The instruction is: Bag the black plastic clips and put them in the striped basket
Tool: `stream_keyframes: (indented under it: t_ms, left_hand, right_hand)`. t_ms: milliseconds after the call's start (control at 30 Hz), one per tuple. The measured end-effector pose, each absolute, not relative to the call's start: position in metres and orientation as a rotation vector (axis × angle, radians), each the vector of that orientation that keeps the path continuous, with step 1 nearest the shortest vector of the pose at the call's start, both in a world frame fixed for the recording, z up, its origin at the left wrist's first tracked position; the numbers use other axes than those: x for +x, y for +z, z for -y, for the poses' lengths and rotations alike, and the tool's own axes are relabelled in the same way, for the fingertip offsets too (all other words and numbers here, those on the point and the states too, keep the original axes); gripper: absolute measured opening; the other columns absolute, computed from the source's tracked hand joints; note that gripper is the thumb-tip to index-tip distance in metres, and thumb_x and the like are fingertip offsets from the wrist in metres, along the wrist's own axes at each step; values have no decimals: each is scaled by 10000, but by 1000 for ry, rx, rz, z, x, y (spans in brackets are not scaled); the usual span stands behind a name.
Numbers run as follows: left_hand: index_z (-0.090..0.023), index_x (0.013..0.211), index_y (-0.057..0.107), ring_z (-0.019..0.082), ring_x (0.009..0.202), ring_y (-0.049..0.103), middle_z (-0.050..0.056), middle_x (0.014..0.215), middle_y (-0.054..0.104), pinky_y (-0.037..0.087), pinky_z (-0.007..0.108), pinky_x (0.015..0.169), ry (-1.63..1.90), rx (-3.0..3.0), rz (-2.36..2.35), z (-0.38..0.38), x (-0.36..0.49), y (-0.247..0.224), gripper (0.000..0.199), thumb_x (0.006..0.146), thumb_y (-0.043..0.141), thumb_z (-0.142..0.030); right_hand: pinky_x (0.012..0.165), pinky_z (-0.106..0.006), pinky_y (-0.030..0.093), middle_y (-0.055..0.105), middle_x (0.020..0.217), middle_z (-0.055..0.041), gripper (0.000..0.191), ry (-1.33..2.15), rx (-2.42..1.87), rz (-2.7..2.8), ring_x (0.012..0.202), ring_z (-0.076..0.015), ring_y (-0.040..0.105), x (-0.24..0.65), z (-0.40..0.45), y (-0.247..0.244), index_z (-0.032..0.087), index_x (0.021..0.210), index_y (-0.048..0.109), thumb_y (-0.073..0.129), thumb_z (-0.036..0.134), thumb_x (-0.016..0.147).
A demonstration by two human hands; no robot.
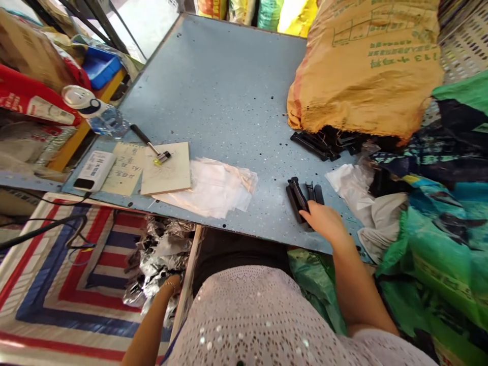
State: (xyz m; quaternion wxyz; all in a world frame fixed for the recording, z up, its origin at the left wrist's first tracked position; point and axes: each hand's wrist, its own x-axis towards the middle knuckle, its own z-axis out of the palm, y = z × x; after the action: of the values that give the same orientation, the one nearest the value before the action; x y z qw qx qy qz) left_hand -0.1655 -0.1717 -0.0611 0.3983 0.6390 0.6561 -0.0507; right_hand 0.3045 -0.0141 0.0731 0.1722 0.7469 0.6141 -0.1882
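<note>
My right hand (325, 221) is at the front edge of the blue table (229, 86), its thumb and fingers closed on a small group of long black plastic clips (296, 202). Down at the left, my left hand (172, 285), with a beaded bracelet on the wrist, reaches into a pile of shiny silver plastic packets (162, 249). Its fingers are hidden among them. More black clips (314, 146) spill from the mouth of an orange woven sack (366, 76) lying at the back right.
Clear plastic bags (223, 188) lie beside a pale square tile (168, 170) bearing a black-handled hammer (143, 136). Further left are a handwritten note (124, 165), a white device (95, 172) and a water bottle (107, 119). Crumpled green bags (438, 254) crowd the right.
</note>
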Motion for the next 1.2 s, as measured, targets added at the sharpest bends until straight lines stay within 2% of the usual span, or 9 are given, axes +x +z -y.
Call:
stream_keyframes:
  t_ms: [100, 233, 333, 433, 633, 800, 967, 1100, 1200]
  left_hand:
    - [-238, 387, 391, 195, 376, 498, 17, 343, 406, 417, 321, 465, -124, 1615, -1720, 130, -166, -34, 444, 723, 637, -392]
    - [-211, 729, 686, 211, 761, 666, 73, 771, 712, 512, 338, 776, 143, 1744, -1780, 57, -131, 7, 445, 983, 421, -463]
    - [-174, 1015, 740, 257, 1008, 659, 153, 1154, 707, 499, 364, 910, 608, 1961, -1880, 2, -80, 18, 276, 957, 554, -370]
    - [-169, 856, 735, 276, 971, 645, 159, 1061, 700, 501, 372, 847, 681, 1943, -1923, -38, -55, 10, 76, 852, 665, -198]
    - [-184, 708, 697, 184, 775, 612, 35, 782, 650, 487, 315, 748, 1033, 1427, -1687, -49, -98, -9, 195, 815, 712, -346]
    - [-175, 797, 744, 189, 851, 652, 55, 908, 707, 512, 323, 796, 1182, 1218, -1532, -39, -101, -8, 221, 745, 773, -388]
    - [-177, 813, 674, 231, 979, 666, 92, 1008, 706, 552, 382, 871, 1188, 1492, -1650, -30, -101, 10, 33, 813, 644, -192]
    - [-163, 1006, 740, 294, 1167, 629, 154, 1228, 682, 505, 500, 1050, 856, 1942, -1865, -26, -108, 17, 376, 813, 457, -6]
    - [-125, 1248, 681, 287, 1206, 635, 176, 1339, 633, 518, 477, 1079, 806, 1947, -1841, -30, -108, 15, 503, 812, 459, -8]
  right_hand:
    - [720, -351, 487, 753, 926, -135, 304, -979, 2327, -1914, 869, -285, 716, 308, 19, 61, 170, 1093, 661, 498, 409, 998]
    - [709, -315, 530, 747, 912, -60, 442, -2189, 2452, -1928, 854, -225, 705, 267, 13, 39, 208, 1005, 691, 659, 620, 849]
    - [649, -325, 568, 746, 876, -35, 493, -2906, 2287, -1497, 733, -195, 701, 215, 3, 26, 207, 976, 707, 797, 617, 716]
    - [660, -358, 615, 753, 864, -25, 457, -3198, 2101, -1244, 697, -186, 703, 182, -8, 21, 209, 971, 728, 854, 549, 692]
    - [684, -362, 654, 777, 995, -56, 419, -3418, 1659, -1086, 796, -198, 734, 159, -28, 24, 202, 1056, 738, 854, 462, 748]
    - [637, -324, 644, 767, 889, -31, 376, -3409, 1439, -1066, 707, -166, 710, 113, -52, 21, 198, 1014, 738, 853, 441, 751]
    - [586, -287, 600, 735, 762, -24, 407, -3307, 1619, -1036, 595, -136, 654, 91, -67, 8, 173, 870, 729, 901, 469, 649]
    - [568, -282, 535, 699, 726, -21, 388, -3156, 1785, -1246, 587, -139, 613, 111, -57, -1, 181, 855, 713, 831, 519, 704]
    - [650, -294, 514, 713, 880, -36, 334, -2863, 1924, -1759, 725, -166, 633, 133, -42, 4, 197, 968, 737, 744, 484, 796]
